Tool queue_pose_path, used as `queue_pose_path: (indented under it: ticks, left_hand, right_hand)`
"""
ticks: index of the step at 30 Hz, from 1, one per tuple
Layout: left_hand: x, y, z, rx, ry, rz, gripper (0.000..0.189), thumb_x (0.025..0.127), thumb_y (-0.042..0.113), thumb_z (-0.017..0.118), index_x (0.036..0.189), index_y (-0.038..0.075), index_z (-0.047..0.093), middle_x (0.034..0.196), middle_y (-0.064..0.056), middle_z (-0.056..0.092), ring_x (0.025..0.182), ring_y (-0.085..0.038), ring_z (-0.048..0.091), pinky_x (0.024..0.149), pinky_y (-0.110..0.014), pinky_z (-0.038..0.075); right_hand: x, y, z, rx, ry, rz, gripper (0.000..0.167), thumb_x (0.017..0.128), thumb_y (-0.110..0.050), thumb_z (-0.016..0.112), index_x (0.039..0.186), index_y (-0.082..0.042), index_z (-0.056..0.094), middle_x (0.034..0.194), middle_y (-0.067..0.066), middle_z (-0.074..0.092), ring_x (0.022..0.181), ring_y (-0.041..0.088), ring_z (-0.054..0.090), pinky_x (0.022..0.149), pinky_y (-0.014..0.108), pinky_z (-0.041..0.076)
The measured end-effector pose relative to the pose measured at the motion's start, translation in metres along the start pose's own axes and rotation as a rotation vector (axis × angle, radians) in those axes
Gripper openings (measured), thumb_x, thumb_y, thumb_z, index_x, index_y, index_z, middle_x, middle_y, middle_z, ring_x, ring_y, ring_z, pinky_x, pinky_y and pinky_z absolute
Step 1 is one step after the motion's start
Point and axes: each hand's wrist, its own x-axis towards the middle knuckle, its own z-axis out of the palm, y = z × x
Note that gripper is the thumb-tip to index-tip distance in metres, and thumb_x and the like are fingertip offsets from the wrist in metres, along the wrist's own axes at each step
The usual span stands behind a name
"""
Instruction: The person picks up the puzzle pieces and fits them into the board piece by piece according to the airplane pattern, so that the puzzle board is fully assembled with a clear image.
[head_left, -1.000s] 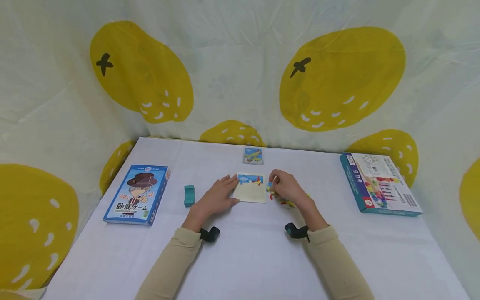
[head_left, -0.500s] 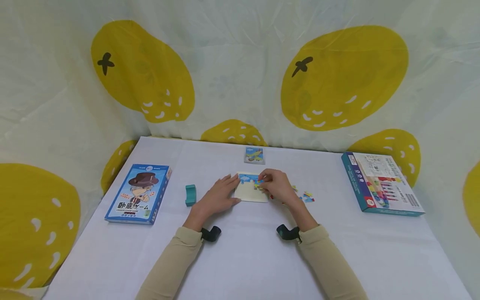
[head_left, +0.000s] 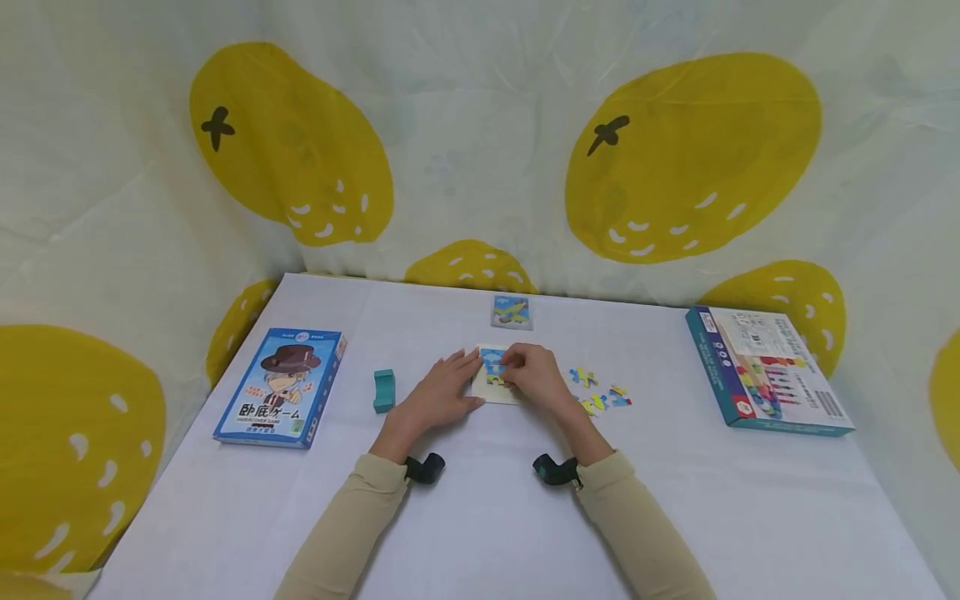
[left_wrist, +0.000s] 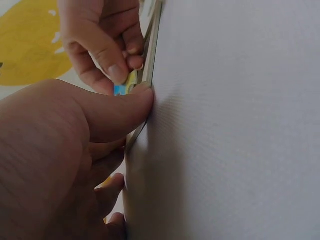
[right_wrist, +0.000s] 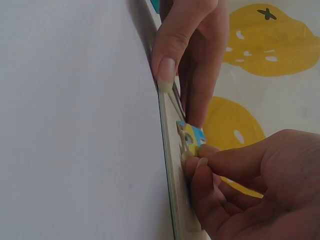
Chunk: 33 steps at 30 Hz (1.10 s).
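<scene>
A cream puzzle tray point(head_left: 491, 394) lies at mid-table, its upper part filled with blue sky pieces. My left hand point(head_left: 445, 392) rests at the tray's left side, fingers extended, the thumb pressing the near rim. Over the tray's right half, my right hand point(head_left: 536, 377) pinches a puzzle piece between thumb and fingertips. That blue and yellow puzzle piece point(right_wrist: 194, 136) shows close over the tray in the right wrist view, partly covered by the fingers. Several loose puzzle pieces point(head_left: 600, 396) lie right of the tray. A small airplane picture card point(head_left: 512, 312) lies behind it.
A teal arch-shaped block point(head_left: 384, 391) stands left of the left hand. Farther left lies a blue game box point(head_left: 281, 387) with a cartoon figure. A white and teal box point(head_left: 772, 371) lies at the right. Patterned cloth point(head_left: 480, 167) hangs behind the table.
My right hand has moved left from the loose pieces to over the tray, carrying a puzzle piece, uncovering the pile. My left hand has stayed at the tray's edge.
</scene>
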Motion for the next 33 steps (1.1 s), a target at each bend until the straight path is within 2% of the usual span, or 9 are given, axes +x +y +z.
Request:
queue_pose_path:
  ticks: [6, 12, 22, 28, 33]
  left_hand:
    - [0.001, -0.003, 0.003, -0.045, 0.015, -0.016, 0.075, 0.096, 0.038, 0.064, 0.158, 0.018, 0.027, 0.164, 0.003, 0.029, 0.155, -0.023, 0.02, 0.127, -0.048, 0.015]
    - [0.001, -0.004, 0.003, -0.058, 0.028, 0.026, 0.071, 0.096, 0.035, 0.064, 0.156, 0.017, 0.033, 0.164, 0.001, 0.03, 0.155, -0.025, 0.02, 0.126, -0.052, 0.015]
    - [-0.002, -0.002, 0.002, -0.048, 0.031, 0.04, 0.067, 0.097, 0.035, 0.063, 0.155, 0.017, 0.036, 0.164, 0.0, 0.029, 0.155, -0.025, 0.019, 0.126, -0.052, 0.014]
    - [-0.005, 0.001, 0.0, -0.044, 0.026, 0.04, 0.066, 0.097, 0.035, 0.063, 0.154, 0.015, 0.037, 0.164, -0.002, 0.03, 0.155, -0.027, 0.019, 0.126, -0.053, 0.014]
    - [-0.004, 0.001, 0.0, -0.04, 0.034, 0.061, 0.065, 0.097, 0.033, 0.063, 0.154, 0.014, 0.038, 0.164, -0.004, 0.03, 0.154, -0.03, 0.02, 0.125, -0.055, 0.015]
  right_hand:
    - [0.003, -0.01, 0.007, -0.056, 0.037, 0.016, 0.011, 0.085, -0.004, 0.071, 0.095, -0.004, 0.076, 0.081, 0.008, 0.07, 0.071, 0.016, 0.058, 0.062, 0.023, 0.046]
    - [0.006, -0.016, 0.013, -0.112, 0.088, 0.044, 0.009, 0.083, -0.003, 0.071, 0.091, -0.005, 0.075, 0.08, 0.007, 0.069, 0.076, 0.019, 0.057, 0.064, 0.025, 0.044]
    - [0.008, -0.019, 0.017, -0.111, 0.154, 0.098, 0.006, 0.081, -0.003, 0.072, 0.087, -0.004, 0.074, 0.075, 0.008, 0.068, 0.067, 0.018, 0.058, 0.058, 0.022, 0.042]
    - [0.008, -0.023, 0.018, -0.155, 0.17, 0.095, 0.005, 0.079, -0.002, 0.07, 0.082, -0.005, 0.073, 0.076, 0.008, 0.069, 0.074, 0.022, 0.058, 0.06, 0.024, 0.042]
    - [0.009, -0.021, 0.021, -0.231, 0.159, 0.059, 0.006, 0.079, -0.001, 0.067, 0.078, -0.006, 0.07, 0.076, 0.007, 0.067, 0.074, 0.022, 0.059, 0.06, 0.026, 0.043]
